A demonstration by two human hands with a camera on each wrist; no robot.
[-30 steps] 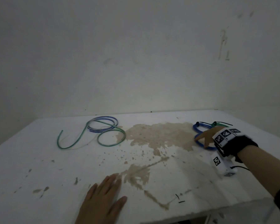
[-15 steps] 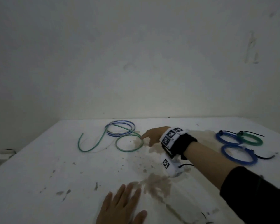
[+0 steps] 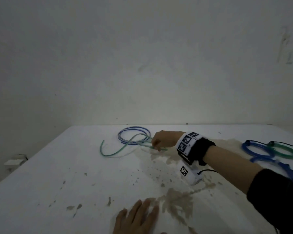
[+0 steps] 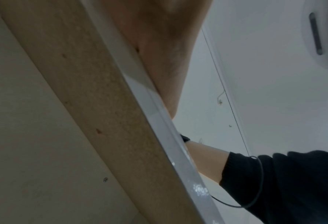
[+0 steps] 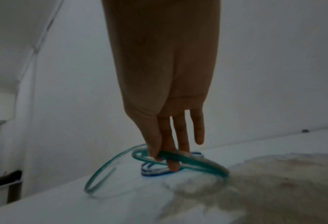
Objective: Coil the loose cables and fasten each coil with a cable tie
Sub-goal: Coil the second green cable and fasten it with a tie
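Two hands apart: right hand [image 3: 162,139] pinches the green cable [image 3: 118,152] mid-table, left hand [image 3: 137,218] flat by the near edge.

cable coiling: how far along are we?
Done: three tied coils lie at the table's right. In hand: the right hand pinches the loose green cable; the left hand rests flat. Left: coil and tie the green cable, then the loose blue cable behind it.

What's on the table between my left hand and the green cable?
Only bare, stained tabletop, by the head view: brown stains and specks between the left hand and the green cable. The right hand pinches that cable.
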